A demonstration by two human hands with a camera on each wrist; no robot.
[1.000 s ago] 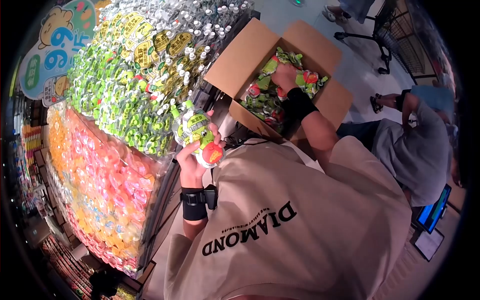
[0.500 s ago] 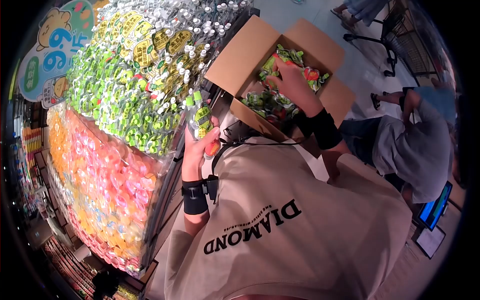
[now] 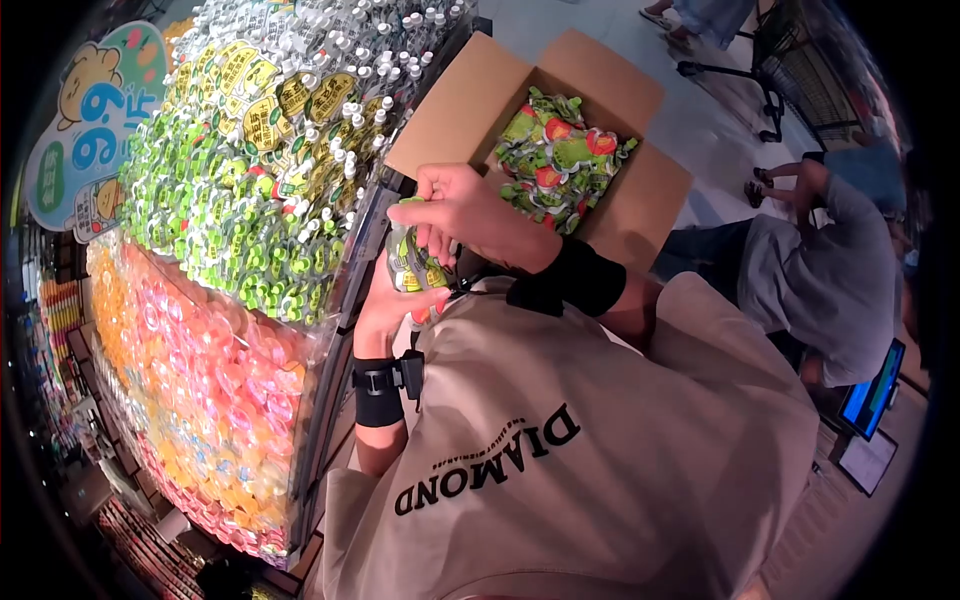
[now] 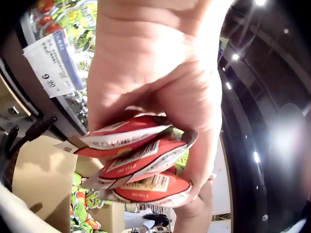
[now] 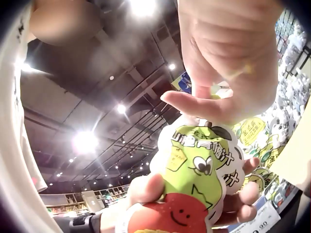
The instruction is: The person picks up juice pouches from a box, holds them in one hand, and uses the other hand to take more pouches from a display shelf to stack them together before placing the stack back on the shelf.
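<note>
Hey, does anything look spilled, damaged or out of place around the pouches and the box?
Nothing stands out. The held pouches in the left hand look whole where visible, with no leak showing. The loose pouches in the open box lie jumbled, but inside its walls.

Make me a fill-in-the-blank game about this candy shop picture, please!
1. On the juice pouches, the right hand is placed ____ than the left hand.
2. In the right wrist view, the round smiling fruit on the front pouch is coloured ____.
3. The big black word on the shirt reads ____.
4. The big blue number on the sign is ____.

Missing words: higher, red, DIAMOND, 9.9.
</note>
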